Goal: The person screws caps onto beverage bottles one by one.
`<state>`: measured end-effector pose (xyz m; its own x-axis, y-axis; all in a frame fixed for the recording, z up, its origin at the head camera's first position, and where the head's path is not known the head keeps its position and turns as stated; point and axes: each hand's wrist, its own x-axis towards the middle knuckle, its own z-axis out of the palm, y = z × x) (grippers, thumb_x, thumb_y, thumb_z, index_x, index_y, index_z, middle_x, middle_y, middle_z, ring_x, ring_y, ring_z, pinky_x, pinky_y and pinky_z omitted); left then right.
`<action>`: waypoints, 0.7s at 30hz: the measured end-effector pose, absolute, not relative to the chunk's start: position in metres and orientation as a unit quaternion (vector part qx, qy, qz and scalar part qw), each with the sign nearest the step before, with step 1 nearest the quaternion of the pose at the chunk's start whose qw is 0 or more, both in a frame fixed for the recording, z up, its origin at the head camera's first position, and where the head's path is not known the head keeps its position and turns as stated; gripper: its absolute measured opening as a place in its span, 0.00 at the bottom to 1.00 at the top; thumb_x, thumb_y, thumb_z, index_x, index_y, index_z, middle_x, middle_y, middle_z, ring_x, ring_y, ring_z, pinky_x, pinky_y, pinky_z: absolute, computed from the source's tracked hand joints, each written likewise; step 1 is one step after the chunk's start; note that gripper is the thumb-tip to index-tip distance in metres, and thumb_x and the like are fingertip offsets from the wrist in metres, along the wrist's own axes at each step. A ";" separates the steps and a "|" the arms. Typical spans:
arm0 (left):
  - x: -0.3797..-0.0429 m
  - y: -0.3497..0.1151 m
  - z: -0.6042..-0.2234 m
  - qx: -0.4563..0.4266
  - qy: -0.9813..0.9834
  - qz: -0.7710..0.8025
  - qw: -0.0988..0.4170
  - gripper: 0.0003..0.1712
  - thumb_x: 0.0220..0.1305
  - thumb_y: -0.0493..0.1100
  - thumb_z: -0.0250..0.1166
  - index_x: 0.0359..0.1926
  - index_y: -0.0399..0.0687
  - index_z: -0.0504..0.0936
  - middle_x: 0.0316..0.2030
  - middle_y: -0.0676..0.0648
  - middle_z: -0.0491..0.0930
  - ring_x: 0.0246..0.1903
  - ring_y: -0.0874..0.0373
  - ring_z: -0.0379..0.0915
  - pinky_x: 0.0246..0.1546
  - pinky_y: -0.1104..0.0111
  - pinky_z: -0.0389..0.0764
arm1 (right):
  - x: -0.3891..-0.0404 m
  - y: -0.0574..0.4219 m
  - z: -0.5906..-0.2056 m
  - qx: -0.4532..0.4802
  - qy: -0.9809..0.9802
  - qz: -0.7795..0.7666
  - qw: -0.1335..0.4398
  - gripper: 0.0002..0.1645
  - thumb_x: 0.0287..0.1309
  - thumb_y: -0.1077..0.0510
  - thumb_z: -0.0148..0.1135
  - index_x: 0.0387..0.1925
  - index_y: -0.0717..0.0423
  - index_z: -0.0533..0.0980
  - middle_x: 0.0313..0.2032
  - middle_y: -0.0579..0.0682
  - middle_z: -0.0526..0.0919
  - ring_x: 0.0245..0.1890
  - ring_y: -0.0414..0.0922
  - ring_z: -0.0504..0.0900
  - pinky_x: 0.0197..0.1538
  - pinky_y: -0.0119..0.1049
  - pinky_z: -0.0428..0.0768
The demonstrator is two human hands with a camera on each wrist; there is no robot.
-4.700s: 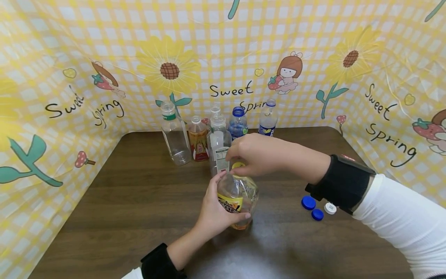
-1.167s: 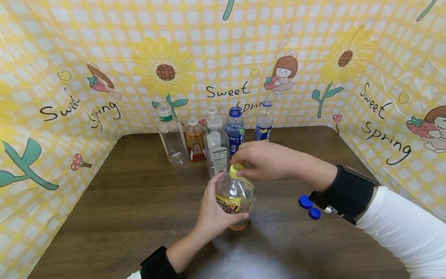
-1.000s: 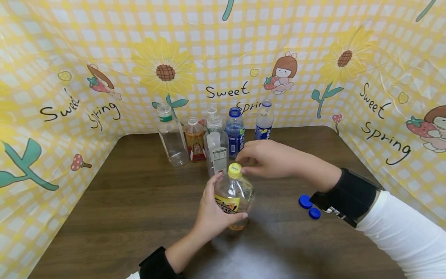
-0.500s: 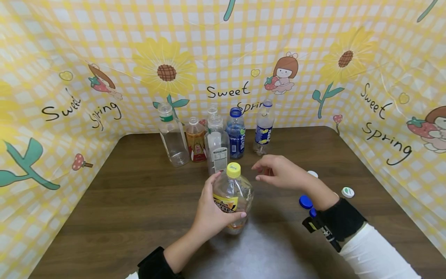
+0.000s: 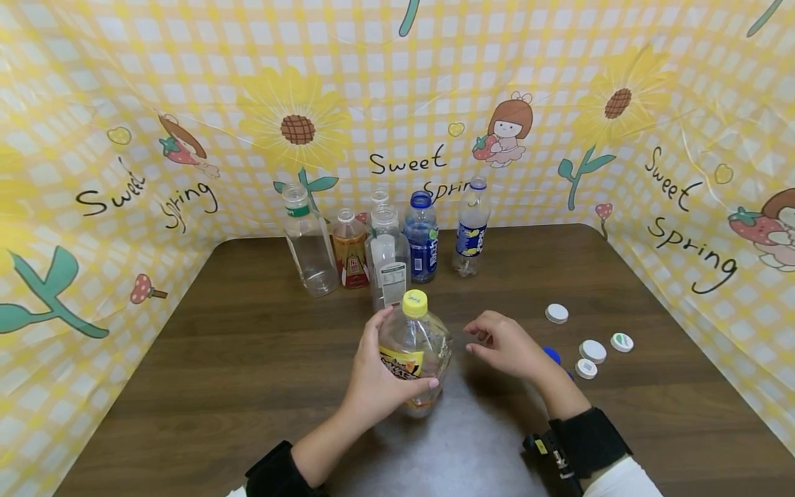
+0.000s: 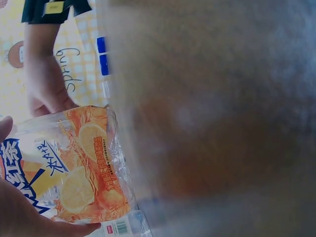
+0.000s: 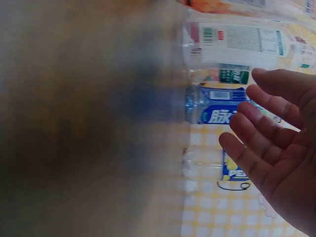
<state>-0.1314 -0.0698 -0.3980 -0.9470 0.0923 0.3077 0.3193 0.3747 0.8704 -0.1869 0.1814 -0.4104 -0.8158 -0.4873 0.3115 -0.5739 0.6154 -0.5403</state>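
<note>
My left hand (image 5: 381, 379) grips a clear plastic iced tea bottle (image 5: 433, 339) around its middle. The bottle stands upright, with a yellow cap (image 5: 415, 304) on its neck. Its orange label with lemon slices (image 6: 94, 168) fills the lower part of the left wrist view, where thumb and fingers show at the bottle's sides. To the right of the bottle, apart from it, my right hand (image 5: 509, 348) hovers over the table with relaxed fingers. The right wrist view shows that hand (image 7: 281, 143) holding nothing, its fingers loosely bent.
Several uncapped bottles stand behind: a clear one with a green neck band (image 5: 313, 259), a small brown-labelled one (image 5: 352, 259), a white-labelled one (image 5: 393, 276), a blue one (image 5: 424, 245) and a blue-labelled one (image 5: 470, 238). Right lie several white caps (image 5: 557, 313) and partly hidden blue caps (image 5: 551, 355).
My right hand has let go of the yellow cap and moved right and down towards me, uncovering the white caps. My left hand keeps its grip on the bottle.
</note>
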 end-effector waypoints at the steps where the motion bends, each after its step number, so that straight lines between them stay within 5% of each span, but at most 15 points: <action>1: -0.131 -0.071 -0.398 -0.124 -0.821 -0.547 0.105 0.68 0.28 0.47 0.87 0.71 0.57 0.56 0.65 0.47 0.66 0.59 0.48 0.68 0.57 0.49 0.72 | -0.186 0.181 -0.413 0.293 -0.899 0.319 0.068 0.12 0.54 0.65 0.70 0.41 0.64 0.81 0.37 0.55 0.80 0.35 0.47 0.79 0.37 0.41 0.81; 21: -0.125 -0.113 -0.401 -0.050 -0.830 -0.540 0.130 0.71 0.24 0.44 0.88 0.71 0.52 0.56 0.63 0.42 0.68 0.61 0.46 0.66 0.61 0.48 0.66 | -0.182 0.179 -0.414 0.281 -0.911 0.298 0.045 0.13 0.55 0.64 0.69 0.44 0.61 0.81 0.42 0.50 0.76 0.38 0.47 0.76 0.39 0.39 0.78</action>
